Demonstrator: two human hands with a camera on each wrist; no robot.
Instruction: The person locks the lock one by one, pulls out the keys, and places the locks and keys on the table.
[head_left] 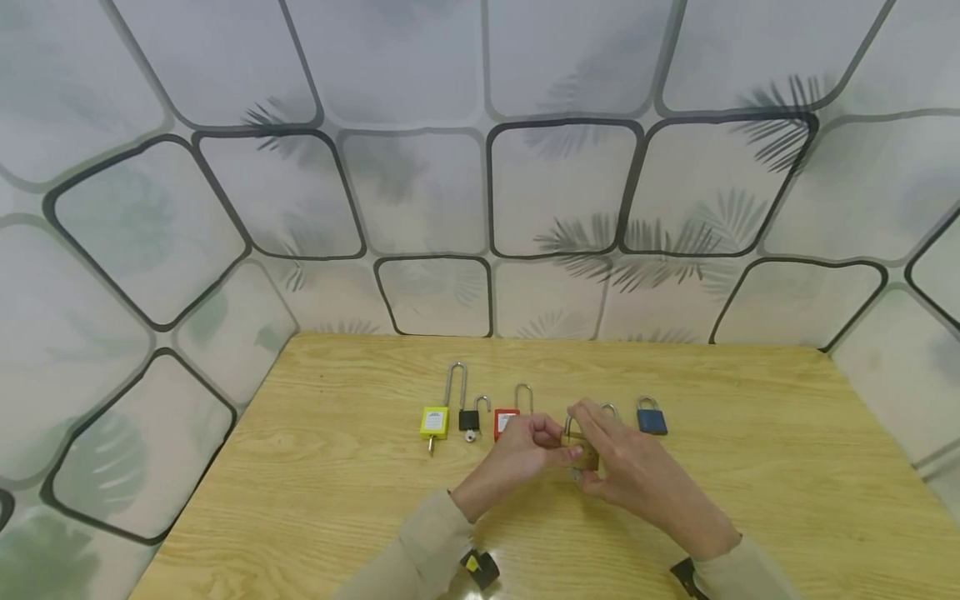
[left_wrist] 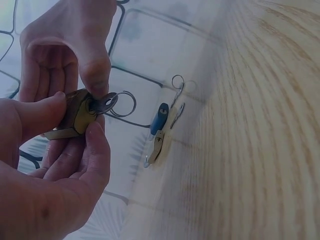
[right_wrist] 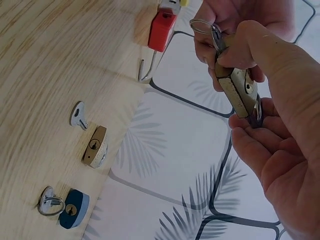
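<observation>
Brass padlock (head_left: 582, 454) is in both hands above a wood-grain table (head_left: 337, 500), whose near edge gets cut off. Right hand (head_left: 630, 457) grips it, thumb by the key and fingers bent at the shackle end. Left hand (head_left: 525, 450) pinches the lock body between thumb and fingers. Yellow padlock (head_left: 434, 422) stays unblocked over to the left, but the red padlock (head_left: 505, 421) is half tucked behind the left hand. Second brass padlock (right_wrist: 95, 146) shows basically just its shackle from the head view. Key (left_wrist: 103, 103) is at the held lock's end; can't tell how deep it sits.
</observation>
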